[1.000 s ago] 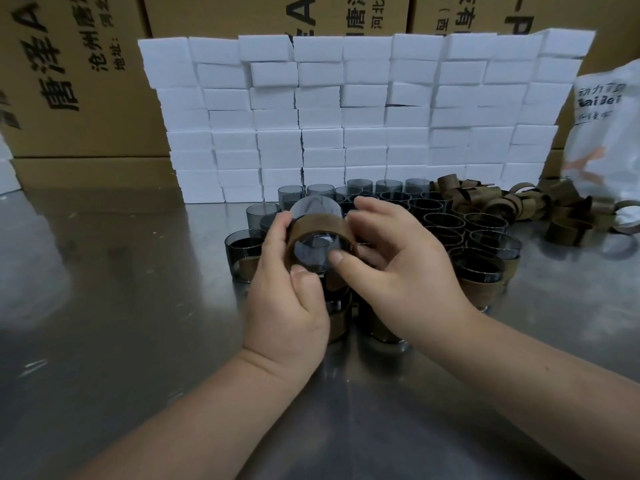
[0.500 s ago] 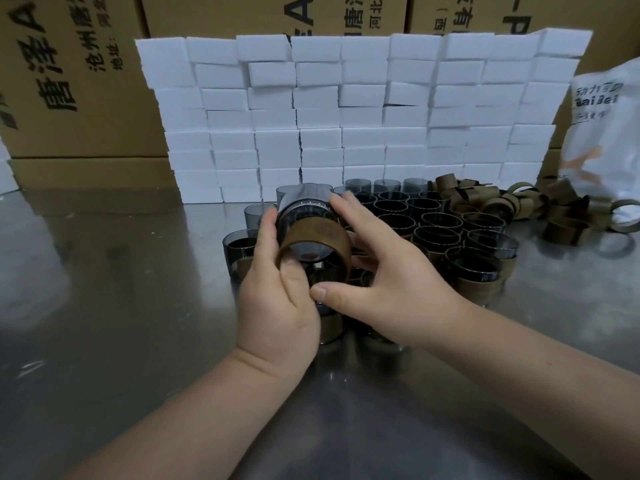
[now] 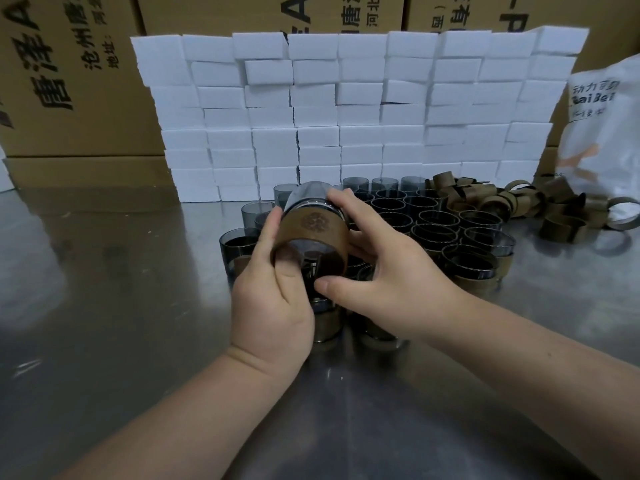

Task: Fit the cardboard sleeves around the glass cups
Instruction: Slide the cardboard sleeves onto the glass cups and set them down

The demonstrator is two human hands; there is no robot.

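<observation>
Above the table I hold a smoky grey glass cup [image 3: 308, 199] tilted on its side, base pointing away from me. A brown cardboard sleeve [image 3: 313, 230] with a stamped emblem wraps its near half. My left hand [image 3: 273, 292] grips the sleeve and cup from the left, thumb hooked at the sleeve's near edge. My right hand [image 3: 377, 271] holds the cup from the right, fingers curled over its top and far side, thumb below. Part of the cup's mouth is hidden by my hands.
Several grey glass cups [image 3: 436, 230] stand crowded on the steel table [image 3: 104, 306], some wearing sleeves. Loose cardboard sleeves [image 3: 554, 209] lie heaped at the right. A wall of white foam blocks [image 3: 346, 116] stands behind, with cardboard cartons [image 3: 69, 81] and a white bag [image 3: 606, 126].
The cup has tipped so its base points further away, and the sleeve has slid further along the glass. My right fingers moved over the cup's top.
</observation>
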